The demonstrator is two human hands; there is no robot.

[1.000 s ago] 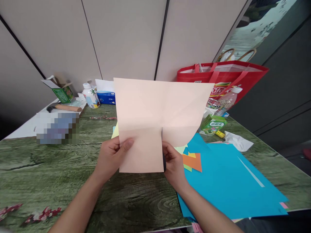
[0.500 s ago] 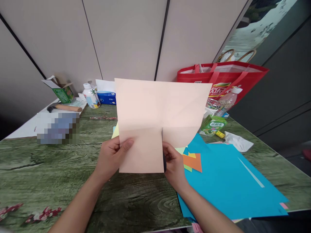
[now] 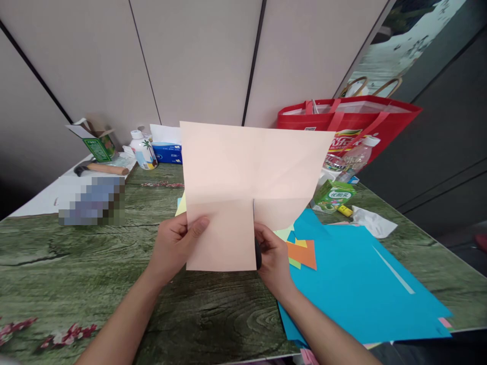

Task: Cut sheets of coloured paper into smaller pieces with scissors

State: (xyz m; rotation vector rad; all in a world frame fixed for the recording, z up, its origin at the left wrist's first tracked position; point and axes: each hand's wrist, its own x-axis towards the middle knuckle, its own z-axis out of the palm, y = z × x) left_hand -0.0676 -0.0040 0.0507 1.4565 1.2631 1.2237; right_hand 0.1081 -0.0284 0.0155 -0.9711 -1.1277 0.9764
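Observation:
A pale pink sheet of paper [image 3: 228,167] stands upright in front of me, held above the table. Its left edge is pinched in my left hand [image 3: 177,246], thumb on the near face and fingers behind. A cut runs up from the bottom edge to about mid-sheet, and the right flap curls away. My right hand [image 3: 274,258] is closed on scissors [image 3: 258,254] at the cut; only part of the dark handle and a sliver of blade show, the rest being hidden by paper and fingers. Orange paper scraps [image 3: 307,254] lie just right of that hand.
Large blue sheets [image 3: 361,289] cover the table's right side. Behind them are a green carton [image 3: 334,196], a plastic bottle [image 3: 357,158] and a red bag [image 3: 391,119]. At the back left are a hammer [image 3: 102,168], a white bottle [image 3: 143,151] and a blue tissue box [image 3: 169,154].
The right flap of the pink paper has shifted slightly right and up. Both hands stay nearly in place, still holding paper and scissors.

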